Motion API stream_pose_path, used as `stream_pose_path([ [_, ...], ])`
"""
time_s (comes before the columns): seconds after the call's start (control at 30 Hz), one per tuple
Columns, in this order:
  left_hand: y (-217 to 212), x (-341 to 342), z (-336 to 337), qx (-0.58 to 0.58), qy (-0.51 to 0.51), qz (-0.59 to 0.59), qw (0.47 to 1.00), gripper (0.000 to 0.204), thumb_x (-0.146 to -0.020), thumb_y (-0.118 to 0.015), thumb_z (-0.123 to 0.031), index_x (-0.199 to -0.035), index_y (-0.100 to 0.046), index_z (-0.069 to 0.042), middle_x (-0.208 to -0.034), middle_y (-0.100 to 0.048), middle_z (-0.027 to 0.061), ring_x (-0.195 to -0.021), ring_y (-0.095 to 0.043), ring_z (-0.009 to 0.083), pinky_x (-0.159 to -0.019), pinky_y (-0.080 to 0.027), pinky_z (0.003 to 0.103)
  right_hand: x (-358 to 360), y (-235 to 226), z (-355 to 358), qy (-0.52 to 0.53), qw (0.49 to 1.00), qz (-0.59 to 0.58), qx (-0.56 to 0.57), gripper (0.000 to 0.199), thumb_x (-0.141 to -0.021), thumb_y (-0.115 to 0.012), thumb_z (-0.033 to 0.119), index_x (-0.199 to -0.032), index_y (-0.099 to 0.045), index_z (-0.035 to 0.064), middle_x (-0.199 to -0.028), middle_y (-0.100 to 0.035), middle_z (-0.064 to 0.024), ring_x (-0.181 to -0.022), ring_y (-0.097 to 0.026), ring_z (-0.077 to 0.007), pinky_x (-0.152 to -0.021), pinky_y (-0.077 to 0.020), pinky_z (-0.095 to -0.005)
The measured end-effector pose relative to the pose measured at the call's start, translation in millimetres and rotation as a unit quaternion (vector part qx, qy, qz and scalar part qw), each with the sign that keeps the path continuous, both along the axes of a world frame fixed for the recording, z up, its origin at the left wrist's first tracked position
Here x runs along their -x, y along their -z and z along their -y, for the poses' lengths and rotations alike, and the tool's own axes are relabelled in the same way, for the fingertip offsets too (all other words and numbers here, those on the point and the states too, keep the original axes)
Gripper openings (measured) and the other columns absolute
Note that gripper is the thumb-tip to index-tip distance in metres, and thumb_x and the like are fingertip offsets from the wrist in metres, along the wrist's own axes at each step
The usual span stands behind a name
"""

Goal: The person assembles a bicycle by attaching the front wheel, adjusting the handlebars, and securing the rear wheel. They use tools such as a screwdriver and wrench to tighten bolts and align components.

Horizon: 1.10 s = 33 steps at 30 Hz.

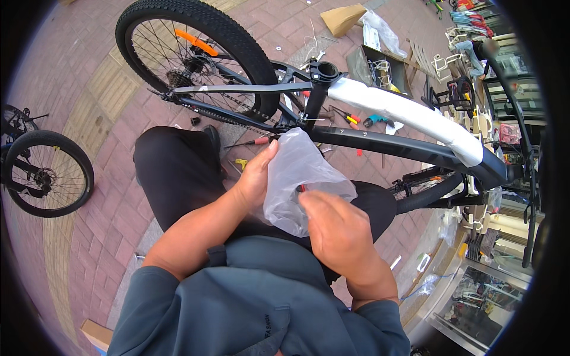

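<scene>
A thin, translucent plastic bag hangs crumpled over my lap. My left hand is closed on its left side, thumb up along the edge, with the other fingers mostly hidden behind the plastic. At the bag's lower right, the fingers of my right hand are pinched together. A small red and dark item shows just beyond those fingertips, too covered to name. Right in front of me stands a dark bicycle frame, its upper tube wrapped in white padding.
The frame's rear wheel rises at the far left. Screwdrivers and other tools lie on the brick paving beyond the frame, near an open toolbox. Another bicycle's wheel stands at left. A glass display case is at lower right.
</scene>
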<state>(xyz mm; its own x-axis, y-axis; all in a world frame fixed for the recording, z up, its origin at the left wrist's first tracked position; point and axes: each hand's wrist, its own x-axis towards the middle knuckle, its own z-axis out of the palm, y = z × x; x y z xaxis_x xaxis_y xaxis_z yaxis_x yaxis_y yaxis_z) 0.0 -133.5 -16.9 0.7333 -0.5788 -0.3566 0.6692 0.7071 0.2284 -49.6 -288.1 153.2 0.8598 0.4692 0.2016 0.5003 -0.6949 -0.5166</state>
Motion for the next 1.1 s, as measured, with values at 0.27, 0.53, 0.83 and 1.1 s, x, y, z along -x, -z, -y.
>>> stream_pose_path([
  [0.27, 34, 15, 18, -0.094, 0.025, 0.001, 0.995, 0.046, -0.107, -0.052, -0.038, -0.133, -0.06, -0.001, -0.126, -0.068, 0.0116, -0.111, -0.067, 0.0227, -0.101, -0.052, 0.04, -29, 96, 14, 0.129, 0.964, -0.215, 0.091, 0.026, -0.099, -0.058, 0.012, -0.122, -0.064, 0.0014, -0.117, -0.066, -0.0214, -0.111, -0.064, -0.0371, -0.096, -0.0506, -0.043],
  [0.53, 53, 27, 30, -0.201, -0.009, -0.034, 0.979, 0.048, -0.108, -0.05, -0.042, -0.123, -0.064, 0.0, -0.119, -0.069, 0.0131, -0.108, -0.066, 0.0227, -0.098, -0.052, 0.039, -33, 152, 18, 0.098, 0.921, -0.357, -0.12, 0.036, -0.1, -0.063, 0.024, -0.128, -0.061, 0.0025, -0.116, -0.068, -0.0159, -0.107, -0.065, -0.0297, -0.095, -0.05, -0.0384],
  [0.83, 45, 18, 27, -0.108, -0.008, -0.11, 0.988, 0.047, -0.109, -0.047, -0.04, -0.121, -0.063, 0.003, -0.118, -0.069, 0.0161, -0.104, -0.069, 0.0262, -0.094, -0.056, 0.042, -42, 170, 35, 0.131, 0.869, -0.456, -0.144, 0.027, -0.098, -0.066, 0.013, -0.123, -0.062, 0.0028, -0.111, -0.067, -0.0086, -0.098, -0.063, -0.0158, -0.087, -0.0523, -0.0316],
  [1.1, 46, 18, 28, -0.114, 0.004, -0.114, 0.987, 0.048, -0.11, -0.046, -0.041, -0.118, -0.064, 0.004, -0.115, -0.07, 0.0161, -0.102, -0.069, 0.0257, -0.093, -0.057, 0.042, -32, 187, 35, 0.134, 0.787, -0.479, -0.366, 0.027, -0.102, -0.059, 0.016, -0.126, -0.06, 0.0051, -0.114, -0.065, -0.0075, -0.102, -0.064, -0.0192, -0.089, -0.0543, -0.033],
])
